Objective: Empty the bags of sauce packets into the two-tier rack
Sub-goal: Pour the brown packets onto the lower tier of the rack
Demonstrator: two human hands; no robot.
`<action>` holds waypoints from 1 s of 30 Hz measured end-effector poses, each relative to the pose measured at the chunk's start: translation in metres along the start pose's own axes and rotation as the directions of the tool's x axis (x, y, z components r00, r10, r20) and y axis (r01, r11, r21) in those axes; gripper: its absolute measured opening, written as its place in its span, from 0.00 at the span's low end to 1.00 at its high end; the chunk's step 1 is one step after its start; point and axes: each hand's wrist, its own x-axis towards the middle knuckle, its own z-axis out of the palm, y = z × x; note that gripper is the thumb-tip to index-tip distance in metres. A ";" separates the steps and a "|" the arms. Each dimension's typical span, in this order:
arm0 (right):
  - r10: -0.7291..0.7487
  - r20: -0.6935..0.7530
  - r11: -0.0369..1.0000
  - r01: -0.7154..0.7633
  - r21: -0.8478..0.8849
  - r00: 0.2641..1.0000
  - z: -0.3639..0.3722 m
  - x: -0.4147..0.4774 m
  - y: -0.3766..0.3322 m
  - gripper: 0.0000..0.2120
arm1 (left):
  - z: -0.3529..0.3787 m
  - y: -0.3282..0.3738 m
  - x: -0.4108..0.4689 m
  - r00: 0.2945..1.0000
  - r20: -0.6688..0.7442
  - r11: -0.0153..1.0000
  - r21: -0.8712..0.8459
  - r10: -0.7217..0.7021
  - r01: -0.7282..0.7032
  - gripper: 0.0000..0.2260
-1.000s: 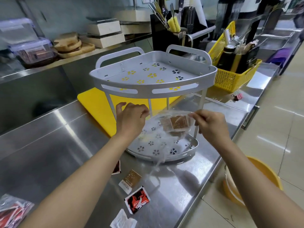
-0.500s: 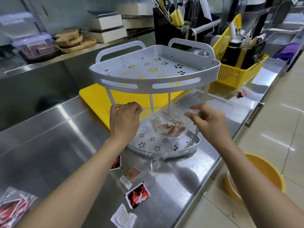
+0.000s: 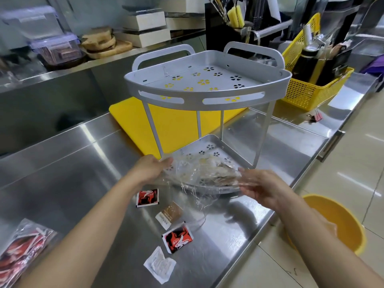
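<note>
Sauce packets [image 3: 177,236] are lying loose before rack [image 3: 193,94] | left hand [image 3: 149,169], right hand [image 3: 261,186] are holding clear bag [image 3: 199,175] | print unreadable

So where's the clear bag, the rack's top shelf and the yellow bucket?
clear bag [image 3: 199,173], head view, crinkled middle.
rack's top shelf [image 3: 193,99], head view, front rim.
yellow bucket [image 3: 347,225], head view, inner wall.

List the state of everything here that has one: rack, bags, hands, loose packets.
Two-tier rack: upright on the counter.
Clear bag: held over the lower tier, brown packets inside.
Left hand: grips the bag's left edge.
Right hand: pinches its right edge.
Second bag: lying on the counter, holding red packets.
Loose packets: four, flat on the counter.
</note>
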 end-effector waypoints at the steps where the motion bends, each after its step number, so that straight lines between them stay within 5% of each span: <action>1: -0.002 -0.034 0.997 0.004 0.071 0.999 0.001 0.002 0.003 0.05 | 0.005 -0.007 0.001 0.995 -0.026 0.993 -0.080 -0.093 0.090 0.18; 3: 0.059 -0.047 0.976 -0.048 0.211 0.997 0.002 0.005 0.008 0.07 | 0.010 -0.020 0.002 0.951 0.169 0.892 -0.336 -0.260 0.303 0.23; 5: 0.164 0.014 0.945 -0.162 0.283 0.986 -0.001 0.002 0.016 0.04 | 0.008 -0.025 -0.002 0.895 0.369 0.748 -0.514 -0.248 0.420 0.20; 8: 0.263 0.163 0.917 -0.299 0.263 0.951 -0.007 -0.001 0.027 0.18 | 0.007 -0.028 0.003 0.909 0.387 0.696 -0.611 -0.154 0.378 0.12; 10: 0.264 0.181 0.932 -0.298 0.204 0.947 -0.010 0.000 0.024 0.17 | 0.004 -0.023 0.007 0.920 0.371 0.654 -0.667 -0.124 0.357 0.06; 14: 0.127 0.144 0.991 -0.131 0.017 0.981 0.007 -0.005 -0.013 0.08 | -0.008 0.004 0.007 0.944 0.314 0.540 -0.779 -0.101 0.317 0.04; 16: -0.020 0.151 0.998 0.029 -0.055 0.988 0.017 -0.012 -0.032 0.11 | -0.016 0.019 0.004 0.969 0.239 0.529 -0.816 -0.061 0.235 0.04; 19: -0.302 0.146 0.945 0.315 -0.082 0.942 0.025 -0.022 -0.052 0.12 | -0.031 0.039 -0.005 0.990 0.088 0.500 -0.866 0.106 0.023 0.06; 22: -0.423 0.143 0.894 0.438 -0.095 0.895 0.024 -0.027 -0.052 0.06 | -0.037 0.038 -0.006 0.978 -0.003 0.539 -0.834 0.209 -0.118 0.03; 26: -0.118 0.056 0.976 0.126 -0.177 0.991 0.007 -0.009 -0.011 0.05 | -0.020 -0.010 0.002 0.967 0.252 0.663 -0.719 -0.032 0.209 0.03; 30: 0.186 0.008 0.965 -0.181 -0.189 0.983 -0.008 0.003 0.024 0.07 | 0.000 -0.043 -0.005 0.899 0.391 0.739 -0.543 -0.198 0.399 0.04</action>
